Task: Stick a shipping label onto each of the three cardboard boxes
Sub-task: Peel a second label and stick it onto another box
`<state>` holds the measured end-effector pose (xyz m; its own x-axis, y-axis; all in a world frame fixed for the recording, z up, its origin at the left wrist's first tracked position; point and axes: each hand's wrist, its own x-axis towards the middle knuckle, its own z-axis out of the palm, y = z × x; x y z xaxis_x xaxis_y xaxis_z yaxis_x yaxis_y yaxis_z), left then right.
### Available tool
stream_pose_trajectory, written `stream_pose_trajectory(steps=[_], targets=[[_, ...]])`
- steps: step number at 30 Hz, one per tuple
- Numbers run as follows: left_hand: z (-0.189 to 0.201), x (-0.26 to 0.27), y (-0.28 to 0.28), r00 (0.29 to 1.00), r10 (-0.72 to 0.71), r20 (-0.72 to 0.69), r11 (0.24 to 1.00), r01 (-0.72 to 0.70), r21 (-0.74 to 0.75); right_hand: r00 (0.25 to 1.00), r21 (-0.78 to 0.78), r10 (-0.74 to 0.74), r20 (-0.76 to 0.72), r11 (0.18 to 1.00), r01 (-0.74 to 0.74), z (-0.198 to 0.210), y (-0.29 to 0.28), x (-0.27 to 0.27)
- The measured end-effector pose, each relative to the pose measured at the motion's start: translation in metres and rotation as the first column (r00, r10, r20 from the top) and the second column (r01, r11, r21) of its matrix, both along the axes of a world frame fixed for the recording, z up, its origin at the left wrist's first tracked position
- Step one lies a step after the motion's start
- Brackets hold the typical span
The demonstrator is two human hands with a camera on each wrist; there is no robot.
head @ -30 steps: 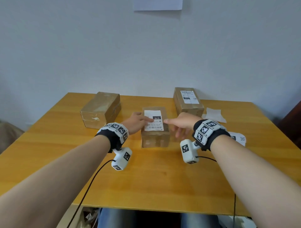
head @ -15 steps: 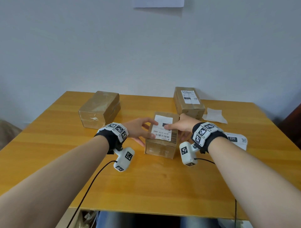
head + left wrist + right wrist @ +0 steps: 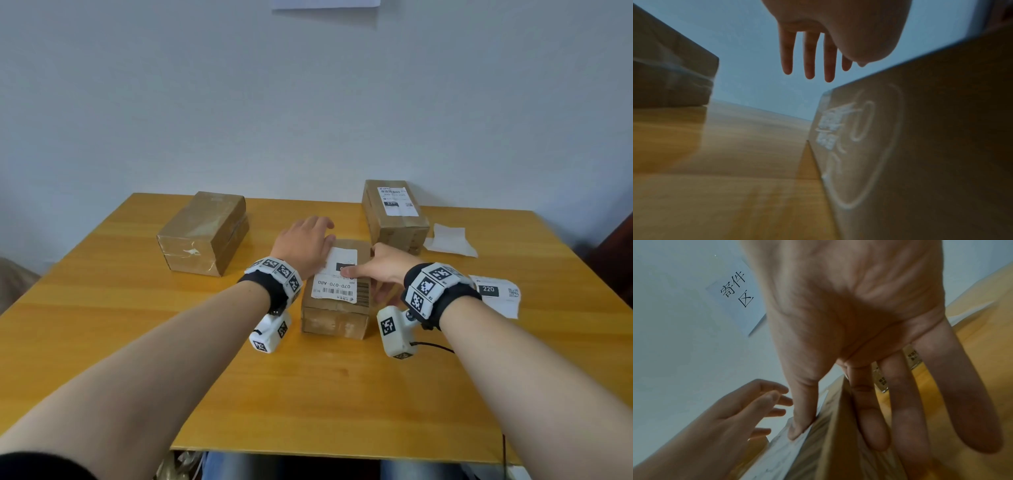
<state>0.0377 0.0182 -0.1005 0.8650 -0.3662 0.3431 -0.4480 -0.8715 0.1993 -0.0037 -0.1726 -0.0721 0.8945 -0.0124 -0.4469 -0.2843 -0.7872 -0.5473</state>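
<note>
The middle cardboard box (image 3: 334, 317) lies between my hands, a white shipping label (image 3: 337, 286) on its top. My right hand (image 3: 383, 270) presses its thumb on the label, with straight fingers down the box's right side; the right wrist view shows that thumb (image 3: 797, 426) on the label (image 3: 781, 456) and box (image 3: 838, 451). My left hand (image 3: 303, 245) hovers flat at the box's far left corner, fingers (image 3: 809, 56) straight and holding nothing. The left box (image 3: 205, 233) is bare. The far right box (image 3: 394, 233) carries a label (image 3: 397, 202).
A loose label (image 3: 496, 294) lies on the wooden table (image 3: 308, 394) right of my right wrist. White backing paper (image 3: 448, 240) sits beside the far right box. A paper sign (image 3: 731, 293) hangs on the wall behind.
The middle box has been turned and shifted a little to the right. My left hand has let go of its left side and moved to the far corner, fingers spread. My right thumb stays on the label.
</note>
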Motion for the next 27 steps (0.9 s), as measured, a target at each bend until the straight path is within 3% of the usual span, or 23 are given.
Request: stream_pose_trajectory(steps=[7,14,20,27], targets=[[-0.001,0.001,-0.020,0.986,-0.079,-0.146,0.997,0.075,-0.029,1.000,0.042,0.000,-0.021,0.999,0.000,-0.004,0.001,-0.003],[0.002,0.005,-0.011,0.994,-0.099,-0.050,0.989,0.103,0.101,1.000,0.084,0.016,-0.020,0.996,-0.015,-0.004,0.000,-0.006],[-0.004,0.002,-0.020,0.982,-0.102,-0.160,0.992,0.088,-0.093,0.999,0.103,0.017,-0.038,0.995,-0.013,-0.007,0.000,-0.006],[-0.014,-0.002,-0.012,0.955,-0.128,-0.267,0.980,0.081,-0.182,0.998,0.143,0.026,-0.051,0.990,-0.018,-0.005,0.003,-0.015]])
